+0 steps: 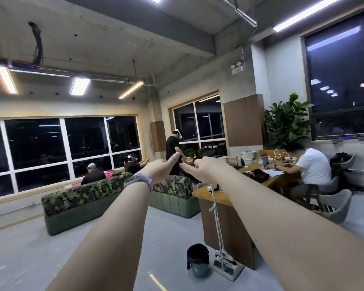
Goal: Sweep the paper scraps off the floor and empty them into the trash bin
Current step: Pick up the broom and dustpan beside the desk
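Both arms held out, tools untouched — sweeping not yet begun.

The left hand (163,169) and right hand (206,168) reach forward at chest height, fingers straight and relaxed, holding nothing, fingertips nearly meeting. The broom and dustpan set (224,263) stands at the table (229,225) end, about 5 o'clock from the hands, with the trash bin (198,260) just beside it at its 9 o'clock. Paper scraps cannot be made out; a few pale specks on the floor (51,248) are too small to tell. Next, I judge, comes lowering a hand to grasp the broom handle.
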### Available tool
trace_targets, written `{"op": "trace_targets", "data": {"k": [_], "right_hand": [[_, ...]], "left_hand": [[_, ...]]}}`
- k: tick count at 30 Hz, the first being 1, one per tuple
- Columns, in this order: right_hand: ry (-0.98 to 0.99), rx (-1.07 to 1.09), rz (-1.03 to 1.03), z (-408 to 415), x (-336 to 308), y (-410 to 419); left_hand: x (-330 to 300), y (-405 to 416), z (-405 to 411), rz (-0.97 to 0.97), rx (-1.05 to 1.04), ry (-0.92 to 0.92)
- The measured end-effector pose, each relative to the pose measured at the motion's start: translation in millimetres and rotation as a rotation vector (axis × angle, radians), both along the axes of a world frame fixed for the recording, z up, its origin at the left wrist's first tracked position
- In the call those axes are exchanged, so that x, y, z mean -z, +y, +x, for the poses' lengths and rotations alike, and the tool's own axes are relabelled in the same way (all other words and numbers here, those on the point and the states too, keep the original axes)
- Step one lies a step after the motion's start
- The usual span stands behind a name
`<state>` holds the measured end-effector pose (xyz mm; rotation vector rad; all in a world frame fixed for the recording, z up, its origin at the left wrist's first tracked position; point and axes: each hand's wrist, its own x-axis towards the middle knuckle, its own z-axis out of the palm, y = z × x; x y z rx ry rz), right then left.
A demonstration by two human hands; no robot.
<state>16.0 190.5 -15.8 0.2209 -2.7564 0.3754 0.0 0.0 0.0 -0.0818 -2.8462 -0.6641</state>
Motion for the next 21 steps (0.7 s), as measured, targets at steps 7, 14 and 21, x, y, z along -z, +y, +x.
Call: {"op": "trace_targets", "data": {"k": [7,14,21], "right_hand": [[-0.051,0.041,0.092,-84,48,-1],[-0.131,0.096,0.164,-204,74,-26],[-0.201,0.102,0.194,-317,134,-29]], "left_hand": [[56,-41,-95,-0.485,0.019,0.198],[78,-71,-225,-0.593,0.097,0.169],[110,-64,-347,-0.598,0.178,0.129]]}}
